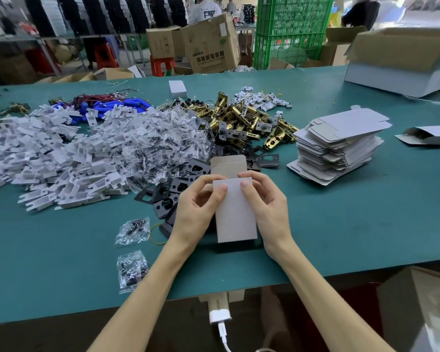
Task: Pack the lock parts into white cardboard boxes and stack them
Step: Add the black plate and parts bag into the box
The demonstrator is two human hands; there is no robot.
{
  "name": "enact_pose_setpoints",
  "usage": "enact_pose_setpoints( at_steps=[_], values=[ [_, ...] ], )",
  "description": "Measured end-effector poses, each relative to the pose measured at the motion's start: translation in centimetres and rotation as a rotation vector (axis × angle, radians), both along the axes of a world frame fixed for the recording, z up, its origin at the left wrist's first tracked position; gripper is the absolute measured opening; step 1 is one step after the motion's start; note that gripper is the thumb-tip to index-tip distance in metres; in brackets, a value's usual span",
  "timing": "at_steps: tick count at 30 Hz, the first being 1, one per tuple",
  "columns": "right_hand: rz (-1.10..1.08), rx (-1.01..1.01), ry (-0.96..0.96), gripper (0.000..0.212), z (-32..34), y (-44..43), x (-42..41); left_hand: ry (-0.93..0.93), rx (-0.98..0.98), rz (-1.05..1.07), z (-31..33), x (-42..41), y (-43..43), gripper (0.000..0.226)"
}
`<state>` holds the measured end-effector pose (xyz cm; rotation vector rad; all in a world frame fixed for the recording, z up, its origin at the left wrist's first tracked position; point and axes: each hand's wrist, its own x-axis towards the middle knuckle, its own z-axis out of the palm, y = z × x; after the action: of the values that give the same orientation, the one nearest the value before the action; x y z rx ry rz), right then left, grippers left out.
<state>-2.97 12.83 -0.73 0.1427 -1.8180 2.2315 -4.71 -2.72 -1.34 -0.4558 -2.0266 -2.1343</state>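
White cardboard, a small box (235,212), sat upright between my two hands near the front middle of the green table (341,224). My left hand (196,212) gripped its left side and my right hand (269,207) gripped its right side, fingers curled round the edges and both thumbs pressed on the white face close to its far end. The brown inner side of the box's open flap (228,165) stood up just beyond my thumbs. I could not tell what was inside.

Black strike plates (168,196) lay scattered directly left of and behind the box, some touching my left hand's side of it. Farther left spread a broad heap of white plastic pieces (48,153), with a mound of clear bagged screws (163,138) between that heap and the plates. Brass latches (241,120) were piled beyond the box, toward the far middle. To the right, well apart from my right hand, stood a stack of flat unfolded boxes (341,146). Two small screw bags (133,231) lay on the near left of the table, just beside my left forearm.
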Motion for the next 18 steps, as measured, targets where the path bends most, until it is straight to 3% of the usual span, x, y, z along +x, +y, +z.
enact_pose_setpoints(
  at_steps=[5,13,15,18],
  values=[
    [0.008,0.039,0.021,0.013,-0.1,-0.2,0.0,0.040,-0.042,0.059,0.0,0.0,-0.1,0.012],
    [0.007,0.028,-0.023,0.017,0.0,-0.1,0.0,-0.094,0.023,-0.030,0.4,-0.1,-0.1,0.020],
    [-0.087,0.182,0.005,0.020,0.3,-0.4,0.0,-0.101,0.055,-0.029,0.3,-0.2,0.0,0.024],
    [-0.395,0.653,0.247,0.028,2.0,-1.7,-0.3,-0.103,0.095,-0.020,0.4,-0.3,-0.1,0.030]
  ],
)
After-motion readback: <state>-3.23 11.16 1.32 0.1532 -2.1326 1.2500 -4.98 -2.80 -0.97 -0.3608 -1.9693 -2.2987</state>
